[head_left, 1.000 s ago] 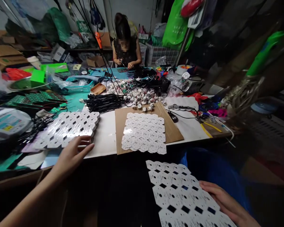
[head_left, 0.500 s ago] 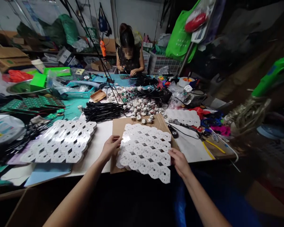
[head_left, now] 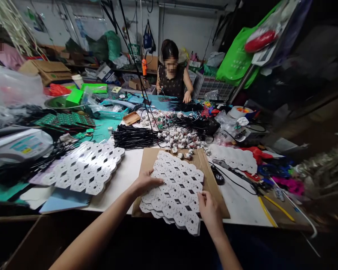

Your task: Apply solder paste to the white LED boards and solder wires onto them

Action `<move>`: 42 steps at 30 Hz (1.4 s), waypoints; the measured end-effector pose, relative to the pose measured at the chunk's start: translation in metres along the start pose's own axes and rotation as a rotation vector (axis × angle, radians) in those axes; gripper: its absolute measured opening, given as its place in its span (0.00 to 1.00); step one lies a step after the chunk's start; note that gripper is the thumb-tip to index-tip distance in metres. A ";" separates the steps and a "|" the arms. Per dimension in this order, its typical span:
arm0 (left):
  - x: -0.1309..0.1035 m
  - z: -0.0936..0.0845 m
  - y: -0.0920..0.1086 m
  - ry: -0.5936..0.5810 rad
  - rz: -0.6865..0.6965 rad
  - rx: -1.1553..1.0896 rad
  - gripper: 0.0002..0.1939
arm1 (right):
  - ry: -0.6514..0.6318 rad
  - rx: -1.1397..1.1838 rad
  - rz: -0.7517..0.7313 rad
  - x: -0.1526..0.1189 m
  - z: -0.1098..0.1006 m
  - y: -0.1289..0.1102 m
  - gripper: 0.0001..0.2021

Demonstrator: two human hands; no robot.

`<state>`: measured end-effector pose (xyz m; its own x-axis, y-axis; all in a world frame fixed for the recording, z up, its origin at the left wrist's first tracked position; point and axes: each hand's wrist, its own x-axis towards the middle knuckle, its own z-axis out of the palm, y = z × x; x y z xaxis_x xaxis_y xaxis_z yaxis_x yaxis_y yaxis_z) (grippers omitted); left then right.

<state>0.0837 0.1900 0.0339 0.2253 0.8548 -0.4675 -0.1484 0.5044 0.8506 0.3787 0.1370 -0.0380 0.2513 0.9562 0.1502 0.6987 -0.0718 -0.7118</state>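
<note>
A stack of white circuit board panels, scalloped at the edges and pierced by diamond-shaped holes, lies tilted on a piece of cardboard. My left hand grips its left edge, thumb on top and fingers hidden beneath. At the right edge, my right hand pinches the panels with curled fingers. The lower corner of the stack sticks out past the table's front edge, and its sheets are not quite lined up. Another stack of white panels lies to the left, partly on a blue pad.
Behind the cardboard are a heap of small white parts and a bundle of black cables. Pliers with yellow handles and more white panels lie right. A co-worker sits across the table.
The view has swung left, bringing in another person at far left. My left thumb now lies over the panels, and my right hand has moved lower along their edge.
</note>
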 end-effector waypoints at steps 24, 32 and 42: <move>-0.059 -0.022 -0.020 0.182 0.398 0.150 0.25 | 0.044 0.827 -0.097 0.014 -0.026 -0.082 0.21; -0.056 -0.016 -0.012 0.328 0.563 0.234 0.38 | 0.001 0.733 -0.144 0.005 -0.016 -0.108 0.20; -0.075 -0.026 -0.035 0.291 0.482 0.277 0.20 | -0.011 0.734 -0.094 0.002 -0.030 -0.110 0.17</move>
<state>0.0470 0.1111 0.0328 -0.0818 0.9962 -0.0291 0.0955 0.0369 0.9947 0.3224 0.1380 0.0612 0.2028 0.9522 0.2287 0.0883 0.2148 -0.9727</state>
